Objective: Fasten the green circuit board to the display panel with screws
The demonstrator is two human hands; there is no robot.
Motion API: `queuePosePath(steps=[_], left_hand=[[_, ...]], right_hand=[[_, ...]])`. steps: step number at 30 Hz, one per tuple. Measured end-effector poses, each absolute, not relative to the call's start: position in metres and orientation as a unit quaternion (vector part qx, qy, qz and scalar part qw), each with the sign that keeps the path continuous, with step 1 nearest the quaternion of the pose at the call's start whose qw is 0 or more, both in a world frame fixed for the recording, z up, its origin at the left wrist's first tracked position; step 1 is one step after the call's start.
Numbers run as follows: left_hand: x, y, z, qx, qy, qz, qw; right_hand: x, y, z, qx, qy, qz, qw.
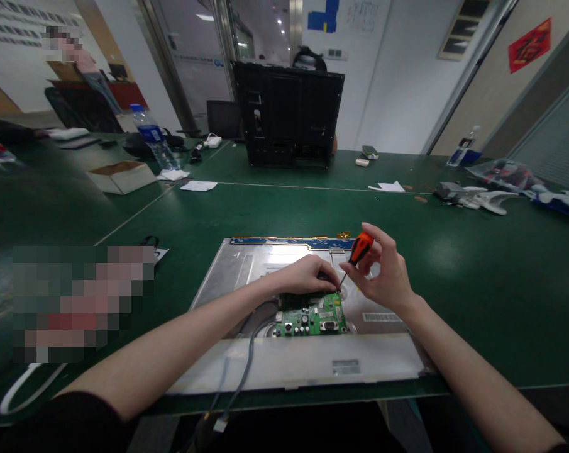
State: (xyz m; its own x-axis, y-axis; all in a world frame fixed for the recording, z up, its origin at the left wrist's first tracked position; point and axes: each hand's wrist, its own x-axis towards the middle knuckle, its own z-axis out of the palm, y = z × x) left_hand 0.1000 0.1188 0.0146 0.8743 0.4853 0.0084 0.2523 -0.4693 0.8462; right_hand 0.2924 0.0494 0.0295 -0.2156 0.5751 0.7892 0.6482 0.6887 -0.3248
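My right hand (383, 274) grips an orange-and-black screwdriver (360, 249) by its handle, the shaft slanting down to the upper right corner of a green circuit board (315, 316). My left hand (309, 275) bends over the board's far edge, fingertips close to the screwdriver's tip; I cannot tell whether they pinch anything. The board lies on a silvery panel (227, 267), grey cables (250, 357) at its left. Under the panel is the green worktop (463, 283), with a black monitor (291, 113) standing further back.
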Motion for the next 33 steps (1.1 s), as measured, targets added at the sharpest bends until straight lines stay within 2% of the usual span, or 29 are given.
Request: queuePosePath(steps=[12,25,33], left_hand=[[0.1003,0.1204,0.0118,0.847,0.219,0.124,0.469],[0.1002,0.1189,0.0136,0.849,0.218,0.124,0.466],[0.1010,0.1187,0.0151,0.849,0.220,0.126,0.463]], right_hand=[[0.2920,0.0474,0.0324,-0.364,-0.792,0.009,0.489],[0.2917,0.0498,0.0307,-0.369,-0.787,-0.060,0.492],[0.2906,0.0472,0.0342,-0.357,-0.795,-0.025,0.489]])
